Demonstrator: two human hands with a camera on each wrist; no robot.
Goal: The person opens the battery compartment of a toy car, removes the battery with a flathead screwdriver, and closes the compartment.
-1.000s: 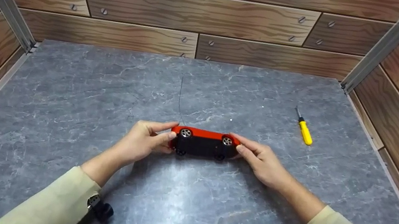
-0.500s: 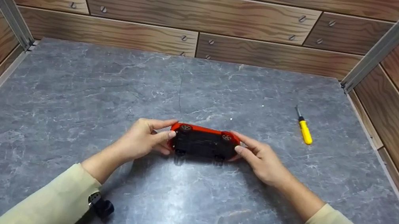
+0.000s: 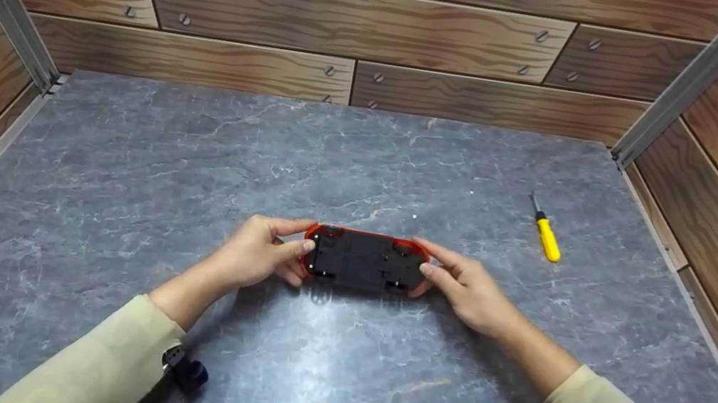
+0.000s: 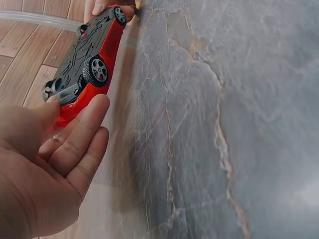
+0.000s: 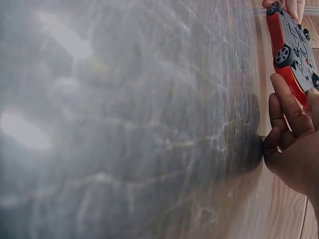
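Note:
A red toy car [image 3: 353,258] is held above the table, its black underside facing up toward the head camera. My left hand [image 3: 257,254] grips one end, thumb on the underside and fingers against the red body. At the other end my right hand [image 3: 470,295] pinches the car the same way. The left wrist view shows the toy car [image 4: 89,59] with its wheels and dark chassis, and the left hand [image 4: 55,164] at the near end. From the right wrist, the right hand [image 5: 294,134] holds the car's near end. The car's roof is hidden.
A screwdriver [image 3: 547,239] with a yellow handle lies on the grey marbled table [image 3: 158,148] at the right. Wood-patterned panels [image 3: 359,21] stand behind and at both sides, with metal posts [image 3: 689,73] at the corners.
The toy car has been tilted between both hands: its side wheels showed earlier, and now the black underside faces the head camera. Both hands keep their hold; the screwdriver has not moved.

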